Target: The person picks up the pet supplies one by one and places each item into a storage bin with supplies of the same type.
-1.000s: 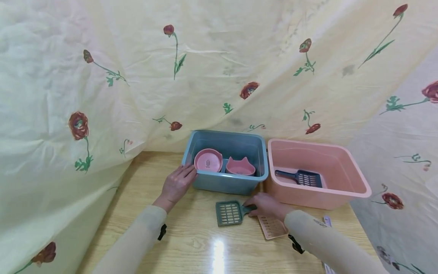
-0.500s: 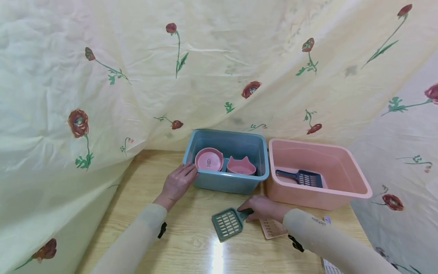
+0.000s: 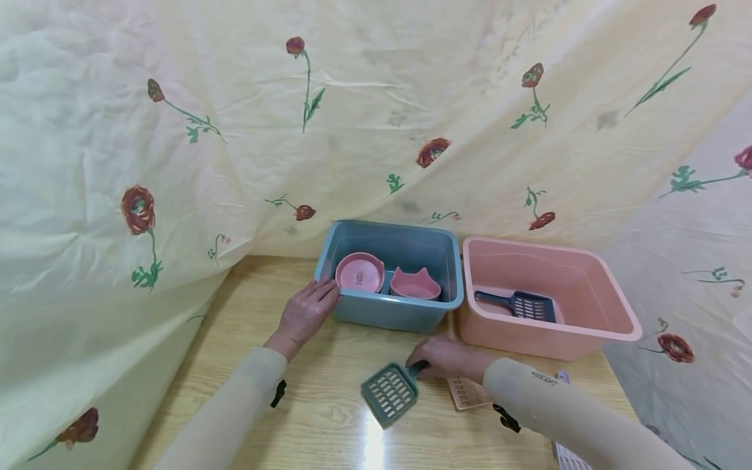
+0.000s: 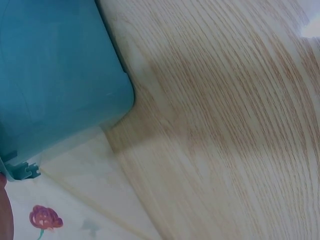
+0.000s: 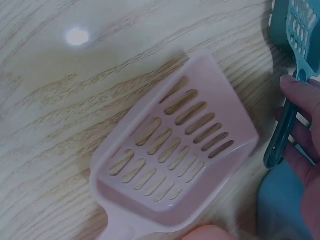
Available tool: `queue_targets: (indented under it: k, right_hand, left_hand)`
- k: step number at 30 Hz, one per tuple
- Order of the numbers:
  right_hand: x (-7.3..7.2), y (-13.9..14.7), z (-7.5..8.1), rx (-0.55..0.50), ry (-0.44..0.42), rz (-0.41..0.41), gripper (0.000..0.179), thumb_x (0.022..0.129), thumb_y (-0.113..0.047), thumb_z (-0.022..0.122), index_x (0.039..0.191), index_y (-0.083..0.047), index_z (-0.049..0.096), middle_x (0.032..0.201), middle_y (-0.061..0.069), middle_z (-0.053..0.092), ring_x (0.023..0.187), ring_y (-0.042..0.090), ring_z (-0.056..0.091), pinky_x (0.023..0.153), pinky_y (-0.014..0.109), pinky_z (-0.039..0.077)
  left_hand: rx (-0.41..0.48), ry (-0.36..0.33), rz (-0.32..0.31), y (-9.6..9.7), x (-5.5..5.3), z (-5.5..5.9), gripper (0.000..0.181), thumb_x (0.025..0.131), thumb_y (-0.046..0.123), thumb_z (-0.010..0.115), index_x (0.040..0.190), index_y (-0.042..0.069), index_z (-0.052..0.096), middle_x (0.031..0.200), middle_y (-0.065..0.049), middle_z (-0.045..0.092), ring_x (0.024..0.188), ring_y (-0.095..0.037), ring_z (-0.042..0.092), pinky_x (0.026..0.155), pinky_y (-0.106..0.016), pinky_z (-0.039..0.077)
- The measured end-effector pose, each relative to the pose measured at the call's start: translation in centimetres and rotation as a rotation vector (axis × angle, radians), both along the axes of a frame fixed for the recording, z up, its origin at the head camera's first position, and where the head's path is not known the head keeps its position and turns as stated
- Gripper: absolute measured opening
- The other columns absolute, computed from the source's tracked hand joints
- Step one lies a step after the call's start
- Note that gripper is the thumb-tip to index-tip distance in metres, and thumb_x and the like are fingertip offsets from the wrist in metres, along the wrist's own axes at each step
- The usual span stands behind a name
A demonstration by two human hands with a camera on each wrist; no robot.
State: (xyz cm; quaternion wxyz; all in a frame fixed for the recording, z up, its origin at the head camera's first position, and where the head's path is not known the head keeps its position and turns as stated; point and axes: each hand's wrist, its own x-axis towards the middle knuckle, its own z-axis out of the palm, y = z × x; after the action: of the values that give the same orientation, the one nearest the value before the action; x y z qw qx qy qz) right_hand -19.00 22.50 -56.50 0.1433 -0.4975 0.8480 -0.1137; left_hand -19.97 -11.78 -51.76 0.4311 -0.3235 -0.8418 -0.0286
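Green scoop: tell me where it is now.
In the head view, the green scoop is held by its handle in the right hand, in front of the blue bin and left of the pink scoop.

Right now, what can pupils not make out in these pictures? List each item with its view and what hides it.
1. Pink scoop: right wrist view, handle end cut off by the bottom edge.
2. Pale scoop: head view, middle covered by the right sleeve, near end cut off by the bottom edge.
3. Left hand: left wrist view, mostly outside the left edge.
4. Sleeve lettering: head view, too small.
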Motion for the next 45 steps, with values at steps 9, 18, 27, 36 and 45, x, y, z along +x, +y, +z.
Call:
queue_targets:
  k: [9,18,27,36,45]
  right_hand:
    - [0.9,-1.2,1.5,-0.155,-0.034,0.099,0.031,0.086,-0.02,0.073,0.117,-0.02,0.069,0.112,-0.007,0.07,0.101,0.002,0.063,0.085,0.021,0.054]
    - [2.9,-3.1,3.8,-0.312,-0.091,0.057,0.035,0.085,-0.02,0.075,0.119,-0.023,0.068,0.113,-0.011,0.069,0.1,0.0,0.063,0.084,0.018,0.053]
    - [3.8,-3.8,7.8,-0.505,-0.226,-0.05,0.033,0.086,-0.024,0.074,0.118,-0.018,0.07,0.111,-0.008,0.07,0.096,0.006,0.067,0.081,0.032,0.058]
    - [4.4,-3.8,11.6,-0.672,-0.365,-0.207,0.034,0.085,-0.012,0.073,0.119,-0.008,0.068,0.113,0.004,0.071,0.102,0.014,0.067,0.083,0.041,0.058]
    - [2.1,-1.8,14.7,-0.864,-0.565,-0.362,0.043,0.087,-0.007,0.07,0.129,-0.003,0.06,0.119,0.008,0.068,0.106,0.019,0.066,0.084,0.033,0.058]
  left_hand:
    - [0.0,-0.007,-0.01,-0.1,-0.1,0.0,0.031,0.081,0.018,0.077,0.109,0.008,0.069,0.11,-0.01,0.071,0.099,-0.027,0.07,0.083,-0.042,0.057]
    - [-0.025,-0.02,-0.008,-0.4,-0.1,-0.1,0.023,0.089,0.018,0.069,0.111,0.009,0.069,0.113,-0.009,0.07,0.101,-0.027,0.069,0.085,-0.042,0.056]
    - [-0.054,-0.026,-0.001,-0.5,-0.2,0.0,0.019,0.095,0.015,0.06,0.112,0.009,0.068,0.115,-0.009,0.07,0.103,-0.027,0.068,0.086,-0.042,0.056]
    - [-0.078,-0.032,0.018,-0.3,-0.3,-0.1,0.035,0.081,0.011,0.076,0.115,0.011,0.067,0.117,-0.008,0.069,0.104,-0.026,0.068,0.086,-0.041,0.056]
    - [-0.079,-0.034,0.025,-0.4,0.1,0.0,0.04,0.077,0.01,0.08,0.114,0.011,0.067,0.117,-0.008,0.069,0.104,-0.026,0.068,0.086,-0.041,0.056]
